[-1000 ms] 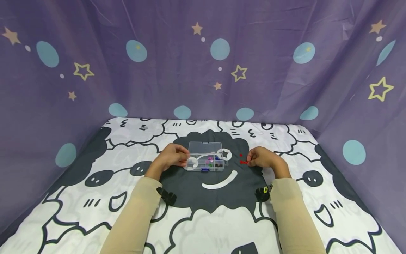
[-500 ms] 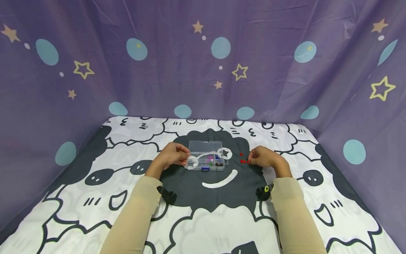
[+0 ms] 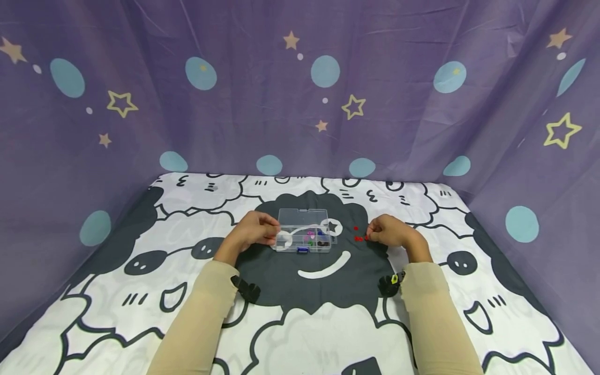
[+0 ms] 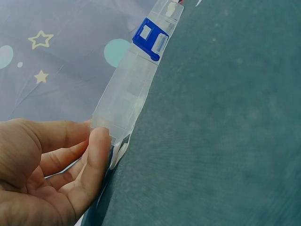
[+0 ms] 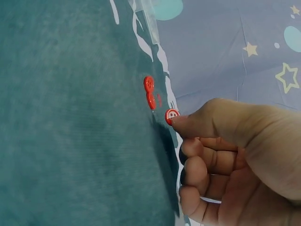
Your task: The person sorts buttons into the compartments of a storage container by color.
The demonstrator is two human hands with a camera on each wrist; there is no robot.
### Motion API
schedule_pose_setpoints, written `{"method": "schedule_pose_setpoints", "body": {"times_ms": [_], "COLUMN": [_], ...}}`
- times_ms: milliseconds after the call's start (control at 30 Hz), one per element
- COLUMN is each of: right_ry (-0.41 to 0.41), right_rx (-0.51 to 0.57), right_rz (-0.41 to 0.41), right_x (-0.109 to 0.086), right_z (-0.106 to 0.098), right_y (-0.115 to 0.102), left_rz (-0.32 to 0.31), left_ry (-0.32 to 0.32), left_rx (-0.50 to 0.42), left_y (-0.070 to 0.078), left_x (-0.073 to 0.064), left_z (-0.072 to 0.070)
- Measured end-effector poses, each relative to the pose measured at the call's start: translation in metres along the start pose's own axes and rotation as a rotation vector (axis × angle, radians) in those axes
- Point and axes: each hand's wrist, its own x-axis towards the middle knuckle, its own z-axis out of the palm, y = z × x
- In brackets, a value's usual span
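A clear plastic compartment box [image 3: 290, 249] sits on the dark printed patch of the cloth, its lid [image 3: 303, 217] raised and its blue latch [image 3: 302, 250] facing front. My left hand [image 3: 255, 227] grips the box's left end between thumb and fingers; the left wrist view shows the fingertips at the corner of the box [image 4: 120, 101]. Off to the right of the box, my right hand [image 3: 389, 230] pinches a red button [image 5: 171, 116] between thumb and finger, at the button's edge. Several other red buttons [image 5: 149, 84] lie on the cloth beside the fingertips.
Small pink pieces [image 3: 311, 235], blue, green and dark ones lie in the box's right-hand compartments. A white cloth with cartoon sheep [image 3: 290, 338] covers the table. Behind it hangs a purple curtain [image 3: 262, 120] with stars and dots.
The red button in my right fingers has come a little apart from the others and tilted up. My left hand and the box stay where they were.
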Motion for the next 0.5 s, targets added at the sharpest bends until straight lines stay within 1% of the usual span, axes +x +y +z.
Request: {"method": "schedule_pose_setpoints", "body": {"times_ms": [300,500], "right_ry": [0.019,0.032], "right_rx": [0.013,0.028], "right_rz": [-0.038,-0.073], "right_x": [0.0025,0.0043], "right_z": [-0.0004,-0.0022], "right_y": [-0.0051,-0.0096], "left_rz": [0.011,0.007], "left_ry": [-0.001,0.005], "left_rx": [-0.005,-0.003], "left_y": [-0.0013,-0.0013], "left_x": [0.0010,0.0001], "left_z": [-0.0007,0.0001]}}
